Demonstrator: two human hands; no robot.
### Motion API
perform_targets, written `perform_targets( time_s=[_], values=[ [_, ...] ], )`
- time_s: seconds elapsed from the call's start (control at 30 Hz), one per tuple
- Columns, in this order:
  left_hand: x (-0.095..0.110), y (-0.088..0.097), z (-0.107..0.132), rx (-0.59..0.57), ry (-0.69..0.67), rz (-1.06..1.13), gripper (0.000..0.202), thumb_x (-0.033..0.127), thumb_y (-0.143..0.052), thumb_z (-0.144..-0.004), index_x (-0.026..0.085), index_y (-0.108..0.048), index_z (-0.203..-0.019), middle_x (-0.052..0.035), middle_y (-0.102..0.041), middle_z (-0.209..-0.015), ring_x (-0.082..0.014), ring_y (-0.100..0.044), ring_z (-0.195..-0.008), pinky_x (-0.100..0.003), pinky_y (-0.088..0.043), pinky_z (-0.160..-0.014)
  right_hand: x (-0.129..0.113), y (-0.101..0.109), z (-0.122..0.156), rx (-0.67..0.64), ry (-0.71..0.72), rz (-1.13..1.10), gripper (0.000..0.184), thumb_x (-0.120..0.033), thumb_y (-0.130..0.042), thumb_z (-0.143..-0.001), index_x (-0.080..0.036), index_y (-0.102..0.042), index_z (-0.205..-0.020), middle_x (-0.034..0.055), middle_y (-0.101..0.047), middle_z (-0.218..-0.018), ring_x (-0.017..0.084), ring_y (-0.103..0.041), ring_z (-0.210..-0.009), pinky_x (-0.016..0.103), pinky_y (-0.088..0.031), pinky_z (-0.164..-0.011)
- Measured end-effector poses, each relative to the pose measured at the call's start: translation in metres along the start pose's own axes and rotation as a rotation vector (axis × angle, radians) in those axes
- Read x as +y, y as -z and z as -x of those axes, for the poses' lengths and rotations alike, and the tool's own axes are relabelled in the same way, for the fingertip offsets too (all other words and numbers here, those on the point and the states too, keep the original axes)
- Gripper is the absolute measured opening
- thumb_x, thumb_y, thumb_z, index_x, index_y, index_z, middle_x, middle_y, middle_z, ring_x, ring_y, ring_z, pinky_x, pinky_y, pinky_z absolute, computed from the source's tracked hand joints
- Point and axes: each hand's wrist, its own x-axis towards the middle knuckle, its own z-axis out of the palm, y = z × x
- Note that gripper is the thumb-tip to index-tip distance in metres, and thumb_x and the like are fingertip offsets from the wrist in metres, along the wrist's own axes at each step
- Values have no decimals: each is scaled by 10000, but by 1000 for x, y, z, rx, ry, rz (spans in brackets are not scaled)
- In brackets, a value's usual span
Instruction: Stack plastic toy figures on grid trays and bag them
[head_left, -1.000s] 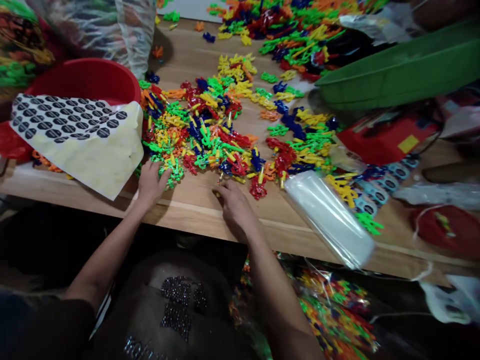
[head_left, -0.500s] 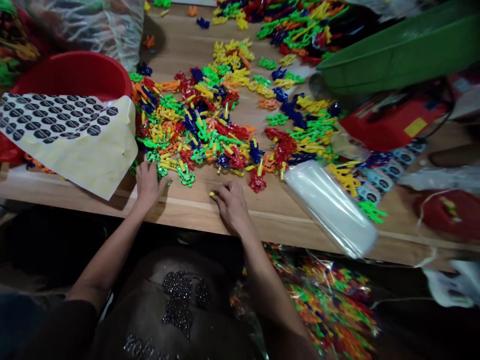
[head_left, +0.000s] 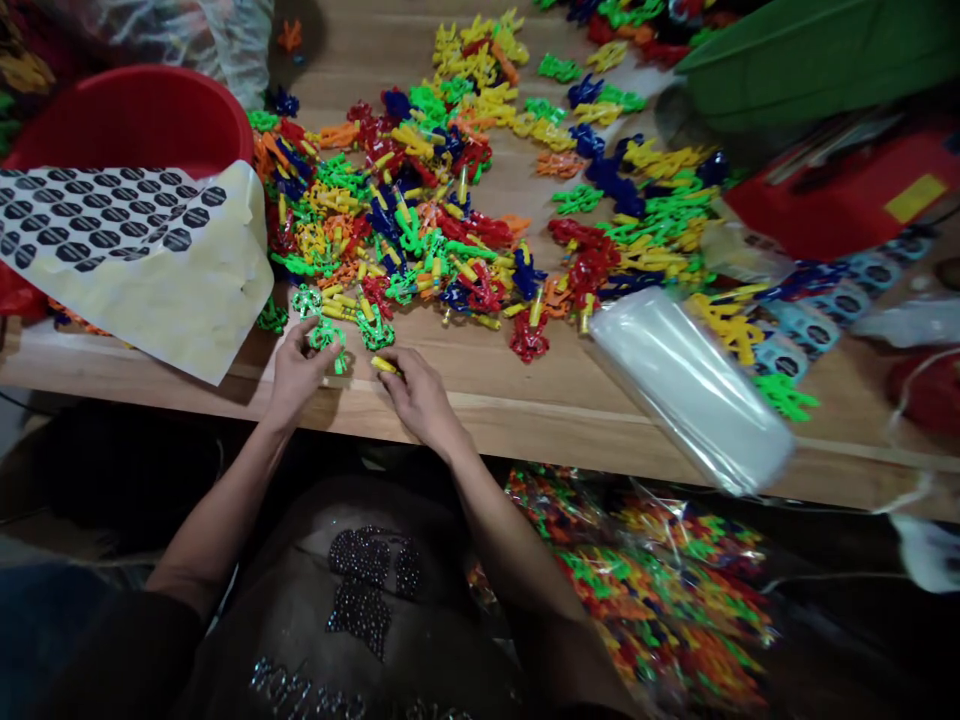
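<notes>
A yellow plastic connector (head_left: 385, 366) is being pinched by the right hand's (head_left: 421, 398) fingers, its long axis lying toward the left hand (head_left: 298, 376), whose narrowed fingers are being kept at a green plastic link (head_left: 327, 336), held or not unclear, near the tabletop's (head_left: 480, 400) front edge.

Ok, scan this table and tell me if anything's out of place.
The sticker sheet looks odd: it lies draped across the red tub with its backing curling up, covering part of the tub's mouth. A green plastic piece also lies apart from the main heap of coloured pieces, out beyond the clear plastic bag.
</notes>
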Motion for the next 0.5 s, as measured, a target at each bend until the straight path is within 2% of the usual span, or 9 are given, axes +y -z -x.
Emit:
perform_targets(
  time_s=[0.07,0.13,0.23,0.37,0.5],
  values=[
    [3,-5,6,-53,108,222,509,417,-976,-627,206,-660,-965,16,-649,-837,-135,-607,-721,-278,-508,-678,-1,-8,0,-19,-45,-92,215,-268,-565,-1021,-241,-667,-1208,89,-739,-1182,255,-686,-1100,433,-545,-995],
    [8,-8,12,-86,158,277,498,457,-981,-619,217,-635,-885,9,-670,-821,-141,-631,-703,-284,-535,-651,-3,-13,1,-23,-95,-196,220,-290,-593,-1013,-236,-694,-1201,73,-758,-1158,241,-702,-1075,420,-541,-985],
    [14,-10,20,-112,218,353,474,418,-991,-630,225,-615,-843,5,-684,-801,-150,-657,-704,-290,-558,-634,-7,-16,1,-3,-147,-320,234,-328,-604,-1019,-247,-726,-1202,53,-769,-1151,212,-710,-1047,391,-543,-957],
    [18,-11,25,-132,277,396,456,386,-999,-627,213,-626,-826,-2,-701,-805,-143,-658,-708,-268,-540,-609,-11,-15,-1,40,-126,-371,237,-380,-658,-997,-267,-784,-1162,50,-756,-1152,205,-702,-1051,385,-560,-952],
    [16,-14,30,-134,279,376,454,407,-987,-637,201,-642,-850,4,-721,-839,-146,-698,-765,-273,-568,-684,-14,-12,-2,20,-121,-426,229,-429,-692,-984,-288,-817,-1113,38,-762,-1153,215,-696,-1091,420,-563,-1016]
  ],
)
